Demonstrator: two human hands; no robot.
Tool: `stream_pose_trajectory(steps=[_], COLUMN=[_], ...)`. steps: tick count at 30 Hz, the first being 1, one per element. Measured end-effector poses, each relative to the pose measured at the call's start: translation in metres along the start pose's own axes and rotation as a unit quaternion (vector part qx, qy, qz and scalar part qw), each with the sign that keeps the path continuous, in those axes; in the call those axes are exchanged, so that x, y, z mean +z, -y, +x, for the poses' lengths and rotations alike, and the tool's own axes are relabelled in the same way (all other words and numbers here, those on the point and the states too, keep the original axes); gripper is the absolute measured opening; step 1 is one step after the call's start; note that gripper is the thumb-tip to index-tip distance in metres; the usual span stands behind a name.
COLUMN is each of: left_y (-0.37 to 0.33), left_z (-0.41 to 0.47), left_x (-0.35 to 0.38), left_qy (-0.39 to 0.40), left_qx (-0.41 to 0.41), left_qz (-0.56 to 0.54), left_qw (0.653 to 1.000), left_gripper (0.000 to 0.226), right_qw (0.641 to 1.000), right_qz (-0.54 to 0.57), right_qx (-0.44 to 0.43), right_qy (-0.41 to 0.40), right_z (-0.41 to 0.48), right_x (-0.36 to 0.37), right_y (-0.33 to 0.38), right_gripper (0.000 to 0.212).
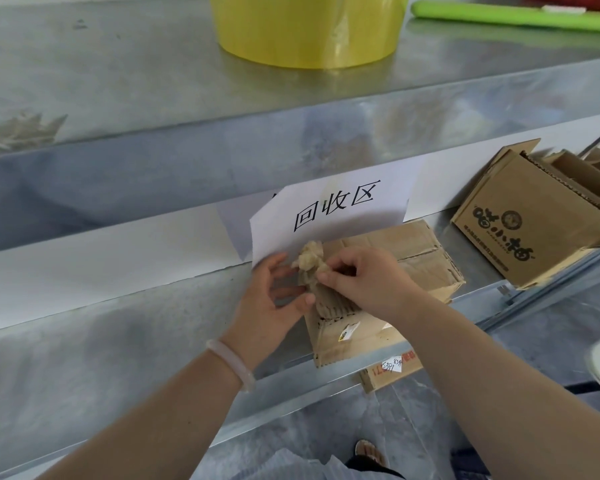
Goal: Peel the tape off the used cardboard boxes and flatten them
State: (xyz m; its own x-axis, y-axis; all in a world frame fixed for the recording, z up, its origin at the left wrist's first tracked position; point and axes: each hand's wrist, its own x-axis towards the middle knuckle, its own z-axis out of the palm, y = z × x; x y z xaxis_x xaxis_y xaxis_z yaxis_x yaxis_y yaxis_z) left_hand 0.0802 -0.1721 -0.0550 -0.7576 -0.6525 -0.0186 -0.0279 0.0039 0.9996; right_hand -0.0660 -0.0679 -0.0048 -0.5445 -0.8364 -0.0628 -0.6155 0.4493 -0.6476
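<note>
Where the tape lies: the tape wad (310, 259) stands off the near-left corner of the flattened box (413, 265), its strip running from 11 o'clock down to 5 o'clock.
Right: the right hand (368, 275) reaches in from 4 o'clock, fingers pinched on the tape wad's lower end.
Left: the left hand (267, 299) sits at 8 o'clock, fingers loosely spread, thumb touching the strip.
Box: flat on the shelf (118, 306), below the paper sign (333, 209).
Pull: probably along the strip, by the right hand.

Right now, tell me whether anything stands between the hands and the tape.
Nothing visible does. The right hand pinches the tape, and the left hand is open beside it. The sign hangs just behind.
</note>
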Motion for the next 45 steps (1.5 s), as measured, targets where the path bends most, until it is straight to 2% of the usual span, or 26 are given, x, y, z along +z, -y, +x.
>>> stream_pose_trajectory(steps=[2, 5, 10, 14, 16, 19, 24, 30, 33, 45], left_y=[0.008, 0.016, 0.032, 0.039, 0.041, 0.046, 0.047, 0.039, 0.030, -0.021], left_z=[0.000, 0.002, 0.009, 0.016, 0.020, 0.025, 0.028, 0.029, 0.025, 0.004], left_x=[-0.001, -0.001, 0.003, 0.006, 0.008, 0.010, 0.011, 0.011, 0.009, -0.012], left_qy=[-0.011, -0.009, -0.035, -0.051, -0.057, -0.041, -0.035, -0.009, -0.011, -0.052], left_qx=[-0.011, -0.008, -0.037, -0.139, -0.170, -0.196, -0.214, -0.240, -0.248, -0.193], left_qz=[-0.009, 0.063, 0.103, 0.013, -0.027, -0.013, 0.007, 0.014, -0.031, -0.231], left_qw=[1.000, 0.998, 0.993, 0.989, 0.983, 0.980, 0.976, 0.971, 0.968, 0.952], left_gripper=[0.052, 0.034, 0.019, 0.005, 0.008, 0.015, 0.012, 0.014, 0.016, 0.028], right_qw=[0.998, 0.988, 0.986, 0.986, 0.986, 0.988, 0.991, 0.985, 0.986, 0.984], right_qz=[0.038, 0.132, 0.166, 0.164, 0.158, 0.116, -0.025, -0.079, -0.090, -0.094], right_qx=[-0.001, 0.026, 0.028, 0.025, 0.017, -0.012, -0.080, -0.091, -0.085, -0.093], right_qy=[0.041, 0.075, 0.004, -0.024, -0.057, -0.101, -0.104, -0.122, -0.116, -0.118], right_z=[-0.001, -0.003, -0.011, -0.013, -0.015, -0.019, -0.019, -0.015, -0.013, -0.014], right_x=[-0.006, -0.016, -0.015, -0.011, -0.008, -0.003, 0.009, 0.012, 0.013, 0.013], right_y=[-0.002, -0.004, -0.006, -0.004, -0.004, -0.008, -0.014, -0.013, -0.013, -0.010], right_gripper=[0.009, 0.012, 0.017, 0.020, 0.020, 0.025, 0.032, 0.041, 0.042, 0.042])
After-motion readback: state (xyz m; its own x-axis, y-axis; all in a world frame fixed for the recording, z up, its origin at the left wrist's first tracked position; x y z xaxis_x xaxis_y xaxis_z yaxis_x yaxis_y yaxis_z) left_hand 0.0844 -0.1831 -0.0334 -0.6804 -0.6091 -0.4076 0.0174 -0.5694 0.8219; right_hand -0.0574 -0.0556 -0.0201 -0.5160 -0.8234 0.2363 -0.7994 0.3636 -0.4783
